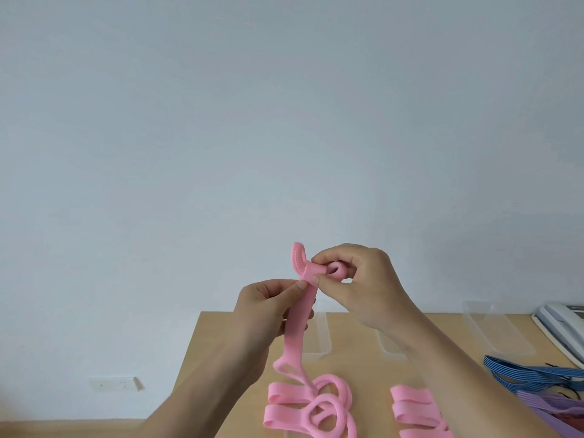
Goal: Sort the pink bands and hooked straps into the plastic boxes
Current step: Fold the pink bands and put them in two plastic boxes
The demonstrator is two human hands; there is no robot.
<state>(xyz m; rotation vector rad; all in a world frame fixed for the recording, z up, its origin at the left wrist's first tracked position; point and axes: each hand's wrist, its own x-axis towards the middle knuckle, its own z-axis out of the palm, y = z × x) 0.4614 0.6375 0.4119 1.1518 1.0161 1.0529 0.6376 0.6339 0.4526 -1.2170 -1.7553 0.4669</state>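
I hold one pink band (298,324) up in front of the wall. My right hand (363,279) pinches its upper end, where the band curls into a small loop beside a textured curved tip. My left hand (268,308) pinches the band just below that. The rest of the band hangs down to the wooden table (221,343). A heap of pink bands and loops (316,406) lies beneath it. More folded pink bands (414,406) lie to the right. Blue hooked straps (531,373) and purple ones (553,406) lie at the far right.
Clear plastic boxes stand at the back of the table: one behind my left hand (320,336), one behind my right forearm (390,346), one further right (499,330). A white desk telephone (565,324) sits at the right edge. A wall socket (115,384) is low on the left.
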